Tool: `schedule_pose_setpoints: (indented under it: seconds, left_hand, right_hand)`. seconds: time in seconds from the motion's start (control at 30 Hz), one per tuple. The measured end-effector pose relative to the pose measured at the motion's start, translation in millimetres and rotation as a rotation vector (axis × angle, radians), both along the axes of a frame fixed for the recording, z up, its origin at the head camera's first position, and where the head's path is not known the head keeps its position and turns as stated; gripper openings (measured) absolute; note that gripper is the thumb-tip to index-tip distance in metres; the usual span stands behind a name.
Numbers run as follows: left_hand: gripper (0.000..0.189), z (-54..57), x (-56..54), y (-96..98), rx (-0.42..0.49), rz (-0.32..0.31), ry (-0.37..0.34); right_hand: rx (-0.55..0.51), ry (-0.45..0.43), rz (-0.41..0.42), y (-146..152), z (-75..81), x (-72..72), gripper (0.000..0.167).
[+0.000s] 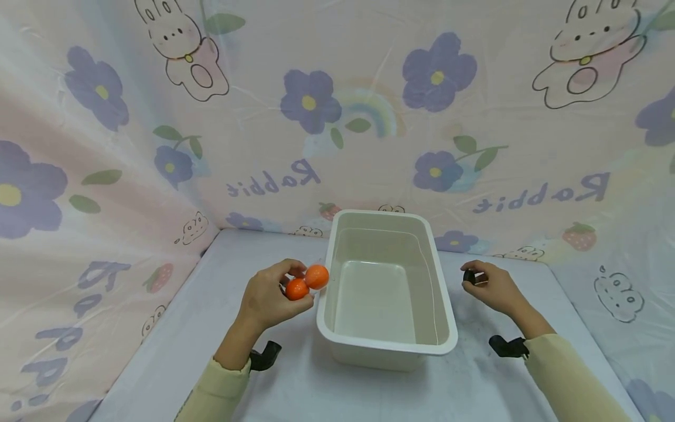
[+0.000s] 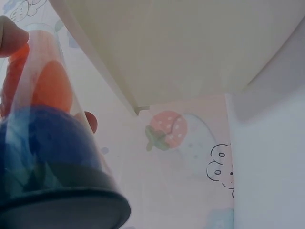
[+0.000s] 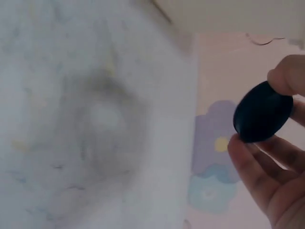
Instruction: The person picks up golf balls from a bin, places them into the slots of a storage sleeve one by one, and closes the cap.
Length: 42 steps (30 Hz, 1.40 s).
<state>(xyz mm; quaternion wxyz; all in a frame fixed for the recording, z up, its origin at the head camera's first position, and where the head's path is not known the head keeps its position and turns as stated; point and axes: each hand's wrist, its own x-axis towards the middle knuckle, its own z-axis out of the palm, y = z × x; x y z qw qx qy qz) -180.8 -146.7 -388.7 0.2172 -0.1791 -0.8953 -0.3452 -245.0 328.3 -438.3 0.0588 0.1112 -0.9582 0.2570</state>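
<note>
My left hand (image 1: 266,296) grips a clear tube (image 2: 69,100) beside the bin's left rim. Inside the tube, an orange ball (image 2: 52,88) and a blue ball (image 2: 45,133) show, the blue one by the dark end (image 2: 66,205). In the head view two orange balls (image 1: 317,276) show at the fingers, one beside the thumb and one farther out, close to the rim. My right hand (image 1: 493,287), right of the bin, pinches a small dark round cap (image 3: 263,112) between thumb and fingertips. The cap's inner side is hidden.
An off-white rectangular bin (image 1: 387,346) stands on the white table (image 1: 253,387) between the hands, its inside floor in view. Patterned cloth (image 1: 369,164) with rabbits and flowers walls the table at the back and sides. A black wrist mount (image 1: 266,356) sits on each forearm.
</note>
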Motion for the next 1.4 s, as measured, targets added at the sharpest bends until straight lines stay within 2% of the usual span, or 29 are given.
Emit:
schedule_pose_setpoints:
  seconds: [0.5, 0.63, 0.93, 1.1, 1.27, 1.4]
  left_hand:
    - [0.040, 2.3, 1.0, 0.8, -0.008, 0.006, 0.010]
    - [0.039, 3.4, 1.1, 0.9, -0.011, 0.003, 0.003]
    - [0.040, 4.2, 3.6, 1.9, -0.003, 0.007, 0.010]
    - [0.039, 4.0, 4.0, 2.2, -0.005, 0.009, 0.017]
    - [0.039, 5.0, 4.9, 3.4, 0.005, 0.002, 0.012]
    - [0.040, 7.0, 6.3, 4.8, 0.013, -0.001, 0.002]
  right_hand:
    - [-0.039, 0.119, 0.030, -21, 43.9, 7.9, 0.014]
    - [-0.054, 0.138, 0.074, -32, 54.4, 12.5, 0.013]
    - [-0.076, 0.282, 0.184, -56, 67.8, 17.5, 0.019]
    - [-0.085, 0.264, 0.214, -68, 77.4, 22.7, 0.014]
    - [-0.069, 0.219, 0.266, -80, 86.4, 27.5, 0.029]
    - [-0.057, 0.203, 0.314, -90, 92.3, 29.5, 0.028]
